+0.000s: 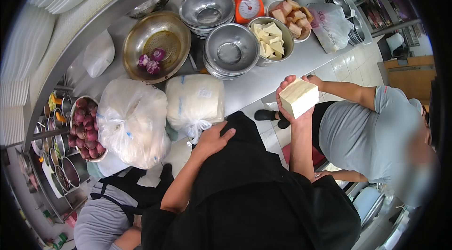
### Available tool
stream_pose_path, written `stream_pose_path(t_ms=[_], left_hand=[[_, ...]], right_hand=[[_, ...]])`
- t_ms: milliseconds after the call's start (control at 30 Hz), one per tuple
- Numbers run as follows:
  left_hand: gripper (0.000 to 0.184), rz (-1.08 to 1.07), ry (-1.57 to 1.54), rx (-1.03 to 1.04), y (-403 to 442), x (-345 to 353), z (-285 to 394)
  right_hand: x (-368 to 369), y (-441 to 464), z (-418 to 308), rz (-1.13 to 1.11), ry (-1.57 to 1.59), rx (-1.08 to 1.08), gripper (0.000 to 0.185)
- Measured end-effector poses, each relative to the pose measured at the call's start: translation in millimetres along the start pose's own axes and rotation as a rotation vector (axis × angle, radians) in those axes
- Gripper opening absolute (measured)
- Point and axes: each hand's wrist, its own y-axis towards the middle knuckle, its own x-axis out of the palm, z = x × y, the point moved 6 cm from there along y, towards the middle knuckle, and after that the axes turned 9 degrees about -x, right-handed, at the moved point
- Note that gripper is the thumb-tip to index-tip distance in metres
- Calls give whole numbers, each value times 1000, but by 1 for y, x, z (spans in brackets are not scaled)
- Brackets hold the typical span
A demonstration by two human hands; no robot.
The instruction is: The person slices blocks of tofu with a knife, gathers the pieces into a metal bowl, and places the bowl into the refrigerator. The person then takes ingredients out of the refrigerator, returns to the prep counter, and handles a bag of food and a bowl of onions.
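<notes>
On my raised right hand [288, 95] sits a cream-coloured block of tofu [300, 97], with the palm under it and fingers along its side. A co-worker's hand [314, 81] is just behind the block; whether it touches the block I cannot tell. My left hand [214, 141] lies with fingers outstretched at the edge of my black apron [240, 137], holding nothing. Close beside it is the knotted end of a plastic-wrapped white package [195, 102]. Beyond my right hand, a metal bowl [288, 55] holds triangular pieces of the same pale food [270, 38].
Stacked metal bowls [231, 50], a pan [132, 69] with purple onions and an orange scale [248, 7] stand on the steel counter [263, 83]. A large filled bag [134, 123] is at left. Co-workers stand at right [358, 123] and lower left [101, 212].
</notes>
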Motion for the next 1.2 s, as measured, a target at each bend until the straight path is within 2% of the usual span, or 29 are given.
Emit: stream_pose_path(t_ms=[200,300,467,567,667,767,800,900,933,1033,1067,1200], left_hand=[[53,181,-74,-2,-2,2,-2],[47,417,6,25,2,1,-1],[45,882,-50,-4,13,-1,13],[36,955,-50,-103,23,4,16],[28,693,-157,-639,19,-1,8],[24,1253,135,-368,-1,-21,48],[27,1315,128,-337,-2,-25,53],[26,727,-81,-538,37,-10,38],[38,573,-38,-599,51,3,32],[56,1151,284,-260,56,18,50],[70,1060,201,-317,63,24,43],[68,1204,156,-195,71,26,26]], right_hand=[[7,16,-15,20,12,14,29],[5,32,-21,22,5,82,29],[11,57,-40,-30,-28,216,30],[5,72,-56,1,-69,274,30],[-5,86,-72,26,-116,300,31],[-13,95,-84,59,-184,316,31],[-12,96,-85,42,-167,351,30],[-10,98,-84,-15,-185,410,29],[-14,100,-83,14,-214,407,28],[-13,100,-77,48,-226,430,28],[-12,98,-75,33,-219,436,28],[-5,94,-70,-19,-182,448,30]])
